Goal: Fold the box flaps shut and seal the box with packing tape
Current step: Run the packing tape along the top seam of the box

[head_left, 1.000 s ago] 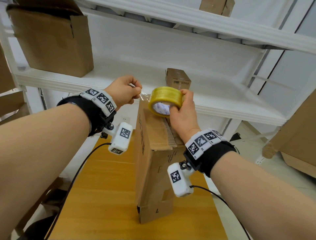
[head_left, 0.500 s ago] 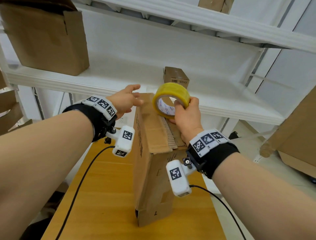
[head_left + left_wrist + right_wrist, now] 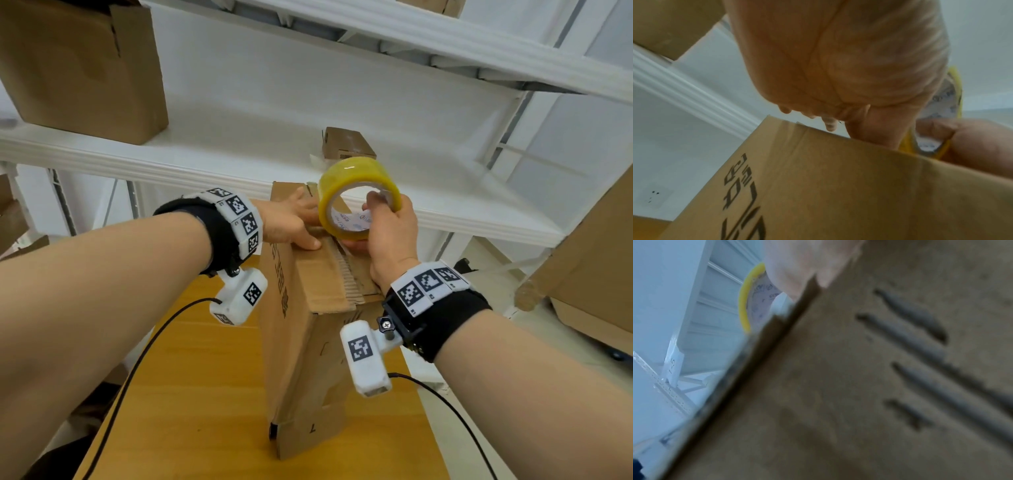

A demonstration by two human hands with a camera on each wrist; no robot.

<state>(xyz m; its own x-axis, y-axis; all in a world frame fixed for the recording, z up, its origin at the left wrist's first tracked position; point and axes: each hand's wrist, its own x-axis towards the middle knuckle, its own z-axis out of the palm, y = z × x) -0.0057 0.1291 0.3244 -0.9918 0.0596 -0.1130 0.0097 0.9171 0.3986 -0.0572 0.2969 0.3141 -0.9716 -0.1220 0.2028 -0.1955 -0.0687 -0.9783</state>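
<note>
Head view: tall brown box (image 3: 301, 329) upright on the wooden table (image 3: 191, 411)
Left hand (image 3: 291, 222) flat on its flaps; right hand (image 3: 387, 233) grips the yellow tape roll (image 3: 356, 185) just above; white shelf (image 3: 205, 150) at twelve o'clock

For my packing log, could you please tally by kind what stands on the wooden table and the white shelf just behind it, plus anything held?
Cardboard boxes: 3 (tall box on the table; large box and small box on the shelf)
Yellow tape rolls: 1 (tape roll in the right hand)
Total: 4
</note>
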